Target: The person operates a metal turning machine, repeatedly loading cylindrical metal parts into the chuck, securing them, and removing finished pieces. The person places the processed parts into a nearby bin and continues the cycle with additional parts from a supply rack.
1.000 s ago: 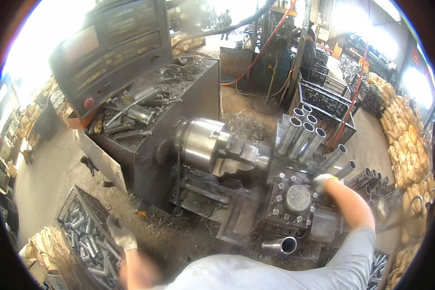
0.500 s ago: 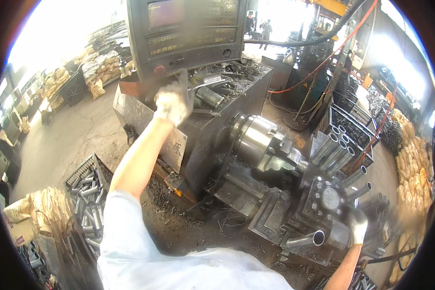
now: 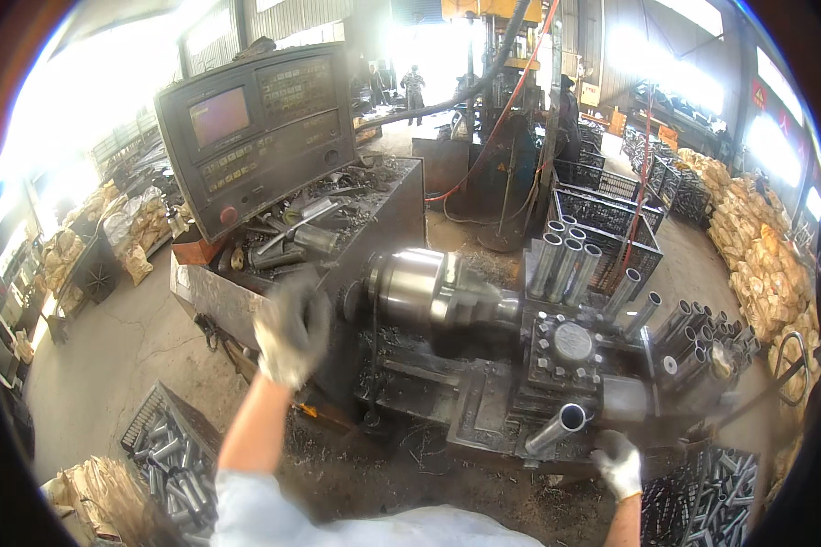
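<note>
Hovering in a motion blur on the left, the person's left hand, in a pale, grey-smudged work glove, hung before the dark metal machine housing, left of the shiny cylindrical steel chuck; whether its fingers gripped anything could not be told. The right hand, in a similar white-and-grey glove, was at the machine's near edge with its fingers bent; what, if anything, it held could not be made out. Just left of that hand, an open-ended silver metal tube lay tilted, its mouth facing right. Beyond it sat a square, dark, bolted tool post, with a cluster of upright silver tubes farther off. A dark control panel with a lit screen stood far left.
</note>
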A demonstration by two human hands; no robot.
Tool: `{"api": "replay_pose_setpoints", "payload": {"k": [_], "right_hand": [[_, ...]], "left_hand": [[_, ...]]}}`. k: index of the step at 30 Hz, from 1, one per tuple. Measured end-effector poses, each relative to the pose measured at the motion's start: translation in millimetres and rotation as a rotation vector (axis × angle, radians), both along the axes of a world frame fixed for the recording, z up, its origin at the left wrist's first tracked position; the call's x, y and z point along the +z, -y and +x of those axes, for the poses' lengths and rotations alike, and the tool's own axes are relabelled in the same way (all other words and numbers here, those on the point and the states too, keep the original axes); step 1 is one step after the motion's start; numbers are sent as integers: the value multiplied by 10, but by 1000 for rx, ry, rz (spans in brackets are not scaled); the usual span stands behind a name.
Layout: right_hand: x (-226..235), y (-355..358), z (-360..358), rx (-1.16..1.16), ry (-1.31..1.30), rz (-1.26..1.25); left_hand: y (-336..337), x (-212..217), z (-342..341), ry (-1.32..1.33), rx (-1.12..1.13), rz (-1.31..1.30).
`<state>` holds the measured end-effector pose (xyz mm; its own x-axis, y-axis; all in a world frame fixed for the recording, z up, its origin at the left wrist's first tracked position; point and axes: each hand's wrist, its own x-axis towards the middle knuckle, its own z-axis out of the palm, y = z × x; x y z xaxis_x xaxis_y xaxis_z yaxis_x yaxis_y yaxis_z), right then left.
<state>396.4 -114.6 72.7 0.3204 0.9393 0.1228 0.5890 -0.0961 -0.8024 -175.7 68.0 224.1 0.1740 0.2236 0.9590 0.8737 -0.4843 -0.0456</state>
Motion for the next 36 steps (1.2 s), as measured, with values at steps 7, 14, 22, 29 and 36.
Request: {"api": "replay_pose_setpoints", "payload": {"k": [7,14,22,29,36], "right_hand": [[-177,-268,-297,281,1,-187],[-220,-605,-527,323,131,-80],[-352,2,-1323,549,107,46],[-582,1516,-3350,1534,207,-123],[-266,3458,-4821,2353,266,-82]], "left_hand": [[1988,-2174,1293,498,-2,-1472],[3230,-2836,1425,377,225,-1788],[4458,-2875,1304,662,411,-1543],[6648,-2951,1109,1087,741,-1415],[8450,-3036,1608,1588,1275,-932]]}}
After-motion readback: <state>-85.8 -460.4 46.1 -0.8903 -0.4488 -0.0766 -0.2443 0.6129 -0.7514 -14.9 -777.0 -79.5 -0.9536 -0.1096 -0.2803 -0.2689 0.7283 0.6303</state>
